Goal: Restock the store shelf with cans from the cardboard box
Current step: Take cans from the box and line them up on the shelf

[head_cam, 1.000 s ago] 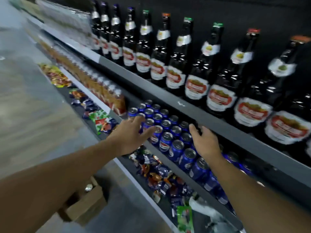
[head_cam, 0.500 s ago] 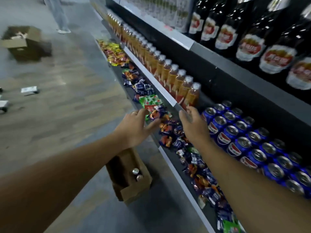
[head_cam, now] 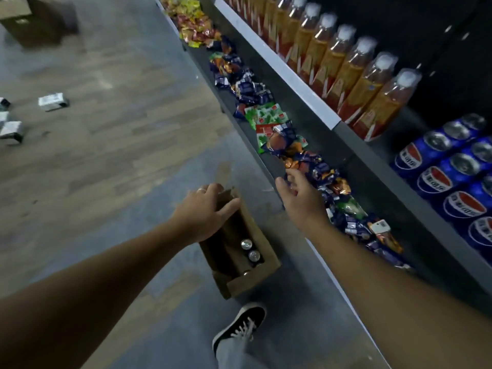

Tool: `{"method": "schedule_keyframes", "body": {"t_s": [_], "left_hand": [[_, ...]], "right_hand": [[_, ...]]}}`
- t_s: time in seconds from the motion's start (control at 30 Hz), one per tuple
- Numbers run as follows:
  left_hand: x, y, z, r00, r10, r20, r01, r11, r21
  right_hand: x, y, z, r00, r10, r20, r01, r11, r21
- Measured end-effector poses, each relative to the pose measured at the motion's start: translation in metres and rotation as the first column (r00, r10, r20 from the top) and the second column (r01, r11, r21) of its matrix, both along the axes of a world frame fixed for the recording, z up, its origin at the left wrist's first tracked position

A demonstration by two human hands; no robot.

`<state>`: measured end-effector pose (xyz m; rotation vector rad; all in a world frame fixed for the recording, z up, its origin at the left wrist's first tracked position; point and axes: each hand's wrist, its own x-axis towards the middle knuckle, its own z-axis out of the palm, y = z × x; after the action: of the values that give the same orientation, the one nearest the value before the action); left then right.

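Note:
An open cardboard box [head_cam: 262, 265] stands on the floor beside the shelving, with up to three silver can tops [head_cam: 250, 249] showing inside. My left hand [head_cam: 203, 213] hovers over the box's far end, fingers spread, holding nothing. My right hand [head_cam: 302, 197] is empty and open to the right of the box, in front of the lowest shelf. Blue cans [head_cam: 450, 177] stand in rows on the middle shelf at the right.
Snack packets [head_cam: 269, 121] fill the lowest shelf. Orange drink bottles [head_cam: 346, 65] line the middle shelf left of the cans. My black shoe [head_cam: 242, 324] is just below the box. Another cardboard box [head_cam: 34, 20] and small packs [head_cam: 53, 102] lie on the floor at left.
My view has swung down from the shelf to the floor. Both empty hands have drawn back from the blue cans and dropped toward the cardboard box.

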<state>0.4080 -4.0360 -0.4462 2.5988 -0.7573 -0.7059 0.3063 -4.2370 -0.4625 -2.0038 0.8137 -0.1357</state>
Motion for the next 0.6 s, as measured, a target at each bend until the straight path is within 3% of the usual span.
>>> {"method": "schedule_keyframes", "body": {"t_s": [0.27,0.6], "left_hand": [[0.051,-0.047,-0.121,0.992,-0.117,-0.053,0.122,0.987,0.104],[0.049,-0.072,-0.351,0.931,-0.310,-0.194,0.355,0.894,0.273]], "right_hand": [[0.032,0.003,-0.126,0.995,-0.067,-0.071,0.080,0.977,0.196],[0.001,0.060,-0.326,0.957,-0.201,-0.209,0.272,0.874,0.403]]}}
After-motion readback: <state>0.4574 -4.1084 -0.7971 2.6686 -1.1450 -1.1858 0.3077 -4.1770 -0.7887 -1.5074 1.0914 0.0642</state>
